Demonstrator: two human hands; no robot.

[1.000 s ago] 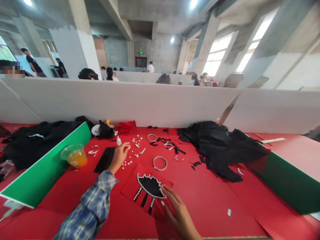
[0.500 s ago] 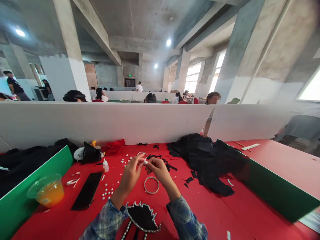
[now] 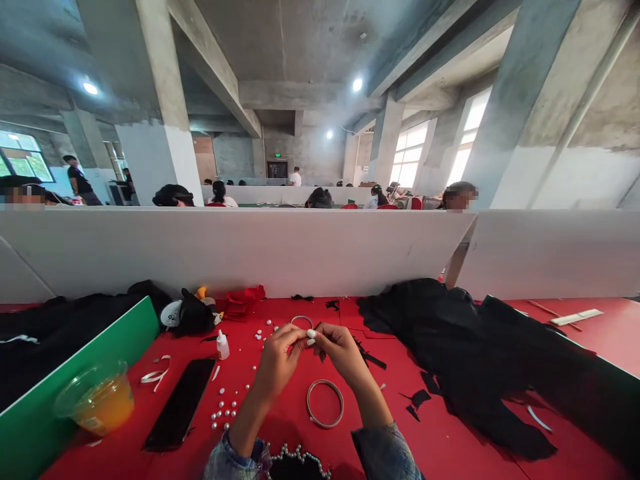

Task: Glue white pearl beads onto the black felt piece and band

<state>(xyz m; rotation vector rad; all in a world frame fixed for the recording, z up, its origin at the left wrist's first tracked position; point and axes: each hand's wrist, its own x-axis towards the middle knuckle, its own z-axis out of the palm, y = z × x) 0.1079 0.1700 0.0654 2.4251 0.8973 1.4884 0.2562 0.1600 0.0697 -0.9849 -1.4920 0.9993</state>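
Both hands up together, left hand [image 3: 279,357] and right hand [image 3: 341,348] fingers pinching one small white bead [image 3: 311,333]. Plastic cup [image 3: 95,399] of orange drink sits at 8 o'clock on the red surface [image 3: 450,447].

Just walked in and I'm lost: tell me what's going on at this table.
A person in plaid sleeves has raised both hands over the red table. The left hand and right hand meet at the fingertips, pinching something small and white. Below them lie a silver metal ring, loose white pearl beads and a small white glue bottle.
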